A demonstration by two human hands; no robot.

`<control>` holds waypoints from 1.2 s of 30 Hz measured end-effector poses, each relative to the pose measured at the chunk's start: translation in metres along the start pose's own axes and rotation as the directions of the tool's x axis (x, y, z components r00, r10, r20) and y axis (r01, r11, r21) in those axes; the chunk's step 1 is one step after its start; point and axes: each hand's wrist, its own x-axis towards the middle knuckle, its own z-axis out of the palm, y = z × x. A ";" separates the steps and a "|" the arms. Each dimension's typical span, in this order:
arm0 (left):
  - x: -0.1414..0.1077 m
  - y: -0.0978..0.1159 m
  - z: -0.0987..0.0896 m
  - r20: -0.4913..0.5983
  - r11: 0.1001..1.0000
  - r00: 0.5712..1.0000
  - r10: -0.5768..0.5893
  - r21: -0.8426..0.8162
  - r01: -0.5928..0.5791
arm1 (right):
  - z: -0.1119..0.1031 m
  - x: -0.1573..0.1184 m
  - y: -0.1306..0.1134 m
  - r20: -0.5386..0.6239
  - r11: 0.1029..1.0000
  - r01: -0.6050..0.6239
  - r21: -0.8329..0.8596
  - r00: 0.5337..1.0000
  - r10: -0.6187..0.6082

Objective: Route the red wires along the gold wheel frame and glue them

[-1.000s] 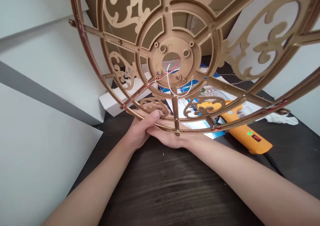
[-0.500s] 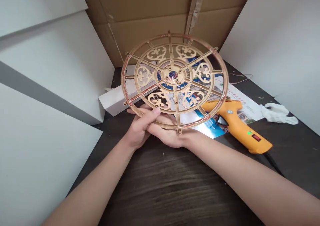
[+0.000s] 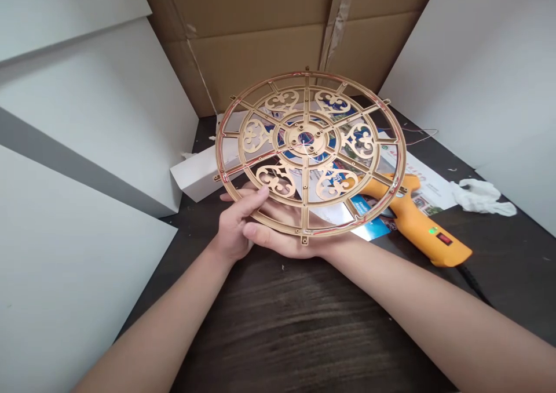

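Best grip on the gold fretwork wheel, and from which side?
Take the outer rim of the gold fretwork wheel at its near edge, coming from below on the person's side, next to the radial spoke, where the left hand and right hand hold it. The rim is a continuous band, so it probably takes load better than the thinner scrollwork.

Gold scrollwork frame (image 3: 290, 144), orange glue gun (image 3: 417, 226)
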 end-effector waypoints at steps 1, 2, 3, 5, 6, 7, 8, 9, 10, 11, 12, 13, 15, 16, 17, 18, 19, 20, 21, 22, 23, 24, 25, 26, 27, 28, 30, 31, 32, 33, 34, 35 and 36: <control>0.000 0.000 0.000 0.000 1.000 1.000 -0.011 -0.007 0.011 | -0.001 0.000 -0.001 0.013 1.000 -0.018 -0.004 1.000 0.019; 0.000 0.001 -0.001 0.004 1.000 1.000 -0.020 -0.015 0.020 | -0.001 0.000 -0.001 0.032 0.999 -0.033 0.000 0.999 0.033; 0.000 0.001 -0.002 0.008 0.999 1.000 -0.024 -0.021 0.024 | -0.002 0.000 -0.001 0.049 0.999 -0.042 0.011 0.998 0.041; 0.001 0.000 -0.003 0.019 0.999 1.000 -0.022 -0.026 0.022 | -0.002 -0.001 0.002 0.064 0.999 -0.037 0.037 0.997 0.034; 0.001 0.000 -0.003 0.020 1.000 1.000 -0.013 -0.024 0.013 | -0.001 -0.001 0.004 0.060 0.999 -0.024 0.042 0.998 0.022; 0.001 0.000 -0.003 0.018 1.000 1.000 -0.006 -0.020 0.006 | -0.001 -0.001 0.006 0.052 0.999 -0.008 0.041 0.999 0.006; 0.002 -0.001 -0.003 0.014 1.000 1.000 0.005 -0.014 -0.005 | 0.000 -0.001 0.007 0.041 0.999 0.005 0.036 0.999 -0.007; 0.002 -0.001 -0.002 0.010 1.000 1.000 0.018 -0.010 -0.018 | 0.001 -0.002 0.008 0.031 0.999 0.012 0.031 0.999 -0.013; 0.002 -0.001 -0.001 0.008 1.000 1.000 0.028 -0.006 -0.028 | 0.001 -0.001 0.008 0.025 1.000 0.010 0.027 1.000 -0.011; 0.003 -0.002 -0.001 0.007 0.999 0.999 0.037 -0.003 -0.037 | 0.001 -0.001 0.007 0.017 1.000 0.005 0.027 1.000 -0.005; 0.003 -0.003 -0.001 0.007 0.999 0.999 0.046 0.002 -0.046 | 0.001 -0.001 0.006 0.012 1.000 -0.006 0.025 1.000 0.006; 0.003 -0.003 -0.001 0.006 0.998 0.998 0.062 0.008 -0.062 | 0.000 0.000 0.004 0.003 1.000 -0.019 0.023 1.000 0.019; 0.004 -0.005 -0.001 0.011 0.994 0.994 0.108 0.021 -0.108 | -0.002 0.002 0.000 -0.016 0.999 -0.029 0.019 0.999 0.029; 0.004 -0.007 -0.002 0.019 0.991 0.991 0.131 0.023 -0.132 | -0.003 0.002 -0.001 -0.024 0.999 -0.028 0.018 0.999 0.028; 0.004 -0.008 -0.003 0.031 0.989 0.989 0.147 0.021 -0.148 | -0.003 0.003 -0.001 -0.032 1.000 -0.023 0.020 0.999 0.024; 0.004 -0.008 -0.004 0.045 0.988 0.988 0.150 0.015 -0.151 | -0.003 0.003 -0.001 -0.045 0.999 -0.013 0.030 0.999 0.014; 0.003 -0.009 -0.004 0.060 0.990 0.988 0.141 0.007 -0.142 | -0.003 0.002 -0.001 -0.055 0.999 -0.002 0.048 0.998 0.004; 0.003 -0.010 -0.005 0.075 0.992 0.989 0.124 0.001 -0.125 | -0.002 0.002 0.000 -0.061 0.998 0.007 0.070 0.998 -0.002; 0.003 -0.010 -0.006 0.090 0.995 0.991 0.103 0.000 -0.103 | -0.001 0.001 0.001 -0.066 0.996 0.006 0.090 0.998 -0.001; 0.003 -0.010 -0.007 0.101 0.997 0.992 0.082 0.004 -0.083 | 0.000 0.001 0.001 -0.070 0.995 0.003 0.104 0.998 0.005; 0.003 -0.010 -0.007 0.108 0.998 0.992 0.064 0.011 -0.066 | 0.000 0.000 0.001 -0.073 0.994 -0.006 0.110 0.997 0.014; 0.002 -0.010 -0.008 0.112 0.998 0.992 0.055 0.017 -0.057 | 0.000 0.000 0.001 -0.073 0.994 -0.019 0.105 0.997 0.027; 0.002 -0.011 -0.009 0.114 0.998 0.992 0.053 0.021 -0.055 | -0.001 0.000 0.001 -0.069 0.995 -0.034 0.091 0.997 0.040; 0.002 -0.011 -0.010 0.120 0.998 0.991 0.056 0.022 -0.059 | -0.002 0.000 0.000 -0.057 0.996 -0.044 0.072 0.997 0.048; 0.002 -0.010 -0.011 0.132 0.998 0.990 0.059 0.022 -0.062 | -0.003 0.000 -0.001 -0.035 0.997 -0.056 0.053 0.998 0.058; 0.002 -0.010 -0.012 0.153 0.997 0.986 0.062 0.024 -0.067 | -0.005 0.001 -0.001 -0.011 0.998 -0.061 0.033 0.998 0.061; 0.002 -0.009 -0.014 0.211 0.997 0.975 0.061 0.042 -0.071 | -0.006 0.003 0.000 0.030 0.998 -0.060 -0.005 0.998 0.060; 0.002 -0.009 -0.014 0.241 0.996 0.969 0.056 0.054 -0.071 | -0.005 0.004 0.000 0.038 0.998 -0.056 -0.023 0.998 0.057; 0.003 -0.008 -0.015 0.264 0.995 0.963 0.051 0.064 -0.070 | -0.005 0.005 0.001 0.034 0.998 -0.053 -0.040 0.998 0.054; 0.003 -0.008 -0.015 0.276 0.995 0.960 0.045 0.069 -0.067 | -0.004 0.005 0.002 0.025 0.997 -0.050 -0.055 0.998 0.052; 0.004 -0.007 -0.014 0.279 0.996 0.959 0.037 0.071 -0.059 | -0.003 0.005 0.002 0.017 0.996 -0.048 -0.070 0.999 0.050; 0.004 -0.007 -0.013 0.274 0.997 0.961 0.029 0.067 -0.049 | -0.002 0.005 0.002 0.010 0.995 -0.052 -0.082 0.999 0.053; 0.004 -0.006 -0.013 0.263 0.997 0.965 0.019 0.061 -0.036 | -0.001 0.004 0.001 0.003 0.994 -0.057 -0.092 0.998 0.057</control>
